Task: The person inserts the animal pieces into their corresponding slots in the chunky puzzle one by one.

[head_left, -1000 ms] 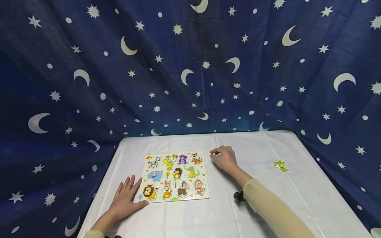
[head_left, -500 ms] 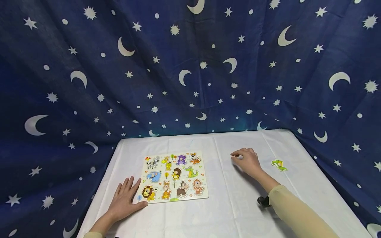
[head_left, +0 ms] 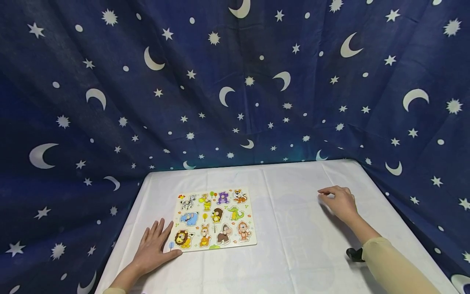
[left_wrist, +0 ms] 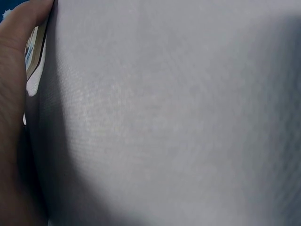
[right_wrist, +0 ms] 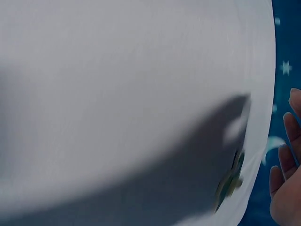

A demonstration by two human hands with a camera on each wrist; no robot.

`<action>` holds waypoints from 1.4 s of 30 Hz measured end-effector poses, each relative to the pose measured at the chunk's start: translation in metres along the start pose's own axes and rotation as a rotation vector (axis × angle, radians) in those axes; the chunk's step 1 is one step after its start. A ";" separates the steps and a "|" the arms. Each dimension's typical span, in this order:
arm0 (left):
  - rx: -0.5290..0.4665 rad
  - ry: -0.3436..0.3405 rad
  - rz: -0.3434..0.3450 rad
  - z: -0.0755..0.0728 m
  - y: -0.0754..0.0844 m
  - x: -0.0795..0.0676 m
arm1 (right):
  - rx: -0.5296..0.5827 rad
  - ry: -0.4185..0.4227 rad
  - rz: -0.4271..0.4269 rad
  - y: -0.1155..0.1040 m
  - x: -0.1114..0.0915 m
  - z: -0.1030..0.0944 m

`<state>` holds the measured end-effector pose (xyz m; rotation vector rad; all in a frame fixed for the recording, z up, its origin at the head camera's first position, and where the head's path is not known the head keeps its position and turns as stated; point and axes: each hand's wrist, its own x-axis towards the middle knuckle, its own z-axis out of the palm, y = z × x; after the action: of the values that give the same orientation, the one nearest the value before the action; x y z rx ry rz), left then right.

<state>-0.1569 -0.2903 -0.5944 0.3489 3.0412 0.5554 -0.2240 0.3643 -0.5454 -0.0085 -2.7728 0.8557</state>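
A white puzzle board (head_left: 252, 234) with several animal pieces, including an elephant, a lion and a crocodile, lies on the table. My left hand (head_left: 151, 248) rests at its lower left corner, fingers spread; the thumb lies along the corner. In the left wrist view, the thumb (left_wrist: 11, 61) is against the board's edge. On the right of the table, my right hand (head_left: 338, 203) hovers with bent, loose fingers and holds nothing. Below the fingers, the right wrist view has a loose green puzzle piece (right_wrist: 230, 182) with a knob lying on the cloth; in the head view the hand hides it.
White cloth (head_left: 290, 228) covers the table. A dark blue curtain (head_left: 205, 53) with moons and stars hangs behind and at both sides. A black wrist device (head_left: 354, 255) sits below my right wrist.
My right hand has moved right, from beside the board to over the loose green puzzle piece, which it now covers in the head view. My left hand has stayed at the board's corner.
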 end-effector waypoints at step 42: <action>0.009 -0.005 0.002 -0.001 0.002 -0.001 | -0.109 0.055 0.173 0.066 -0.029 -0.024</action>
<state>-0.1559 -0.2889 -0.5925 0.3533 3.0404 0.5399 -0.1942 0.4299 -0.5699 -0.2911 -2.7935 0.7297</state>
